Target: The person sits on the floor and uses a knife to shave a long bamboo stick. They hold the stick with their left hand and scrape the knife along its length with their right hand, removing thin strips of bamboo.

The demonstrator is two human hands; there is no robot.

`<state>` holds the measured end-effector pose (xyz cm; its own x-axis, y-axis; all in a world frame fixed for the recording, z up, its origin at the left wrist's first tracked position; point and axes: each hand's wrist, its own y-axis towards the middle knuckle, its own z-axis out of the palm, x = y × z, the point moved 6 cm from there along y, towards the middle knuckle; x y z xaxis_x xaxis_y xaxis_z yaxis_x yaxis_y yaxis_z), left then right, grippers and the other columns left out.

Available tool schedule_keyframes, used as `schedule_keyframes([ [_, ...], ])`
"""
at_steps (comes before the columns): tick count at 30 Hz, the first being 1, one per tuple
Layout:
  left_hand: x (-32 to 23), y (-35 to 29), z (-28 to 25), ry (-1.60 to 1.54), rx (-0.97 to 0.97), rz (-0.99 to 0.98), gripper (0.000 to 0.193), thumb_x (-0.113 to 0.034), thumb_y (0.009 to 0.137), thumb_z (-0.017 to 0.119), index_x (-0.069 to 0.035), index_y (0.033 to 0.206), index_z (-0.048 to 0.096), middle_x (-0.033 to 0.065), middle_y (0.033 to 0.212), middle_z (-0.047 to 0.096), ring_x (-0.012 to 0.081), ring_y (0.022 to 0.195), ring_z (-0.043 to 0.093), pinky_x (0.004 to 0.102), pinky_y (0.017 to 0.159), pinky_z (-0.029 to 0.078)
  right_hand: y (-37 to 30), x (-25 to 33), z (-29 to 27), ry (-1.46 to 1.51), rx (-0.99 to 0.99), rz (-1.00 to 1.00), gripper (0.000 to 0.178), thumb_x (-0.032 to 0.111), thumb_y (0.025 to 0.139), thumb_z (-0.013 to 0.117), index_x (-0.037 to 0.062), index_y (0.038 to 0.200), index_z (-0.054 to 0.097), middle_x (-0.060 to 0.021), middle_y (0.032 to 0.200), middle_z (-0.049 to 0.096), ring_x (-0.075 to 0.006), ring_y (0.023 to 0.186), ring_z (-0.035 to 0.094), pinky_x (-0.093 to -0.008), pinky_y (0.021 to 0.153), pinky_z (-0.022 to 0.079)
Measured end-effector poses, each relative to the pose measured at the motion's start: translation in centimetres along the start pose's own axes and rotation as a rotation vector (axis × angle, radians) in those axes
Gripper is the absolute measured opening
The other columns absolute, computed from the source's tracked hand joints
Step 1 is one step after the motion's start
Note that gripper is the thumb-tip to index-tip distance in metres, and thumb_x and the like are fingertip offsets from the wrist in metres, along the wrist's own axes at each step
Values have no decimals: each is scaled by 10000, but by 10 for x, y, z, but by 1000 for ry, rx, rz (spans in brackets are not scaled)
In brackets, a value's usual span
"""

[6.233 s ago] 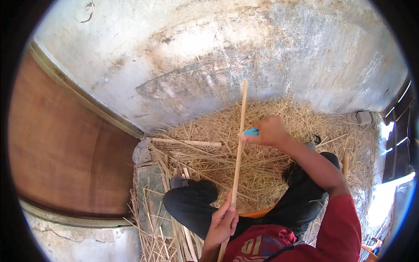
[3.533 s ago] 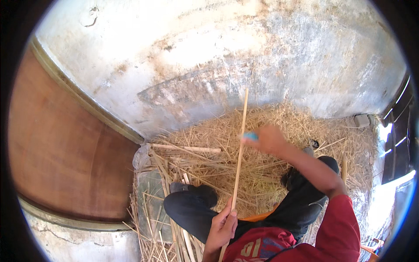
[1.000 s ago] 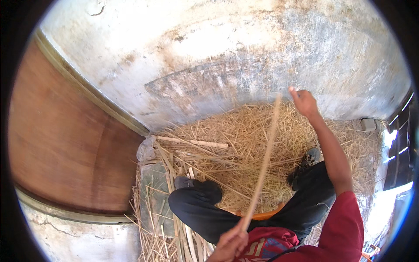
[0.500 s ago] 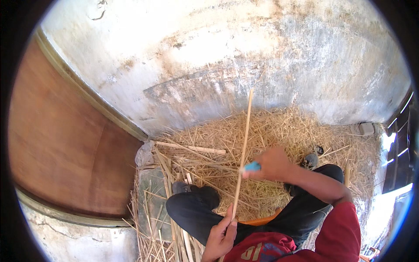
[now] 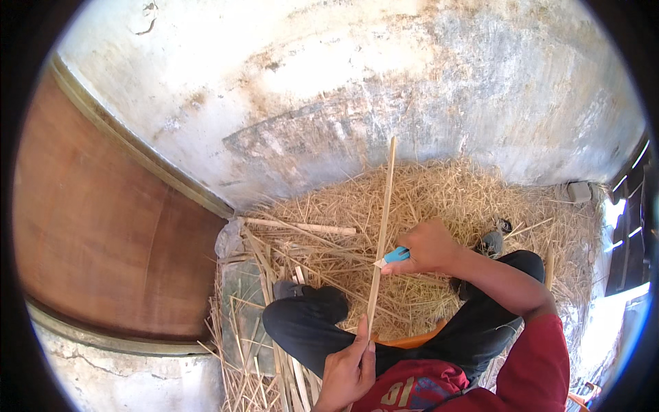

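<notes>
My left hand (image 5: 347,375): pinches wooden strip (image 5: 385,213)
My right hand (image 5: 430,247): grips blue knife (image 5: 396,255)
Strip: looks light, bendy; hold low

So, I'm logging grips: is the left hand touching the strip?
Touching. The head view shows it plainly: the left hand has its fingers closed on the strip, which passes between them.

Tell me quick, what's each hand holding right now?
Left hand: closed, holding a long pale strip.
Right hand: closed, holding a blue tool, its tip at the strip.
</notes>
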<state>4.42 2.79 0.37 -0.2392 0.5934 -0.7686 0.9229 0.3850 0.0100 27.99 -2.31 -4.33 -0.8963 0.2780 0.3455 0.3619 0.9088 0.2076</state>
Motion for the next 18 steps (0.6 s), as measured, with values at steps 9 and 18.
schedule_keyframes([
  [9, -13, 10, -3, 152, 35, -90, 535, -34, 874, 531, 4, 1389, 390, 230, 688, 592, 330, 591, 633, 336, 575, 493, 16, -7, -16, -127, -296, -155, 779, 841, 672, 502, 86, 481, 516, -70, 420, 462, -235, 366, 493, -369, 385, 371],
  [18, 22, -16, 11, -61, 17, -72, 275, -69, 911, 522, 0, 1177, 518, 230, 715, 568, 323, 576, 586, 350, 548, 464, 10, -45, 13, -76, -65, 205, 672, 733, 792, 499, 99, 611, 626, -99, 498, 535, -229, 456, 524, -403, 456, 411],
])
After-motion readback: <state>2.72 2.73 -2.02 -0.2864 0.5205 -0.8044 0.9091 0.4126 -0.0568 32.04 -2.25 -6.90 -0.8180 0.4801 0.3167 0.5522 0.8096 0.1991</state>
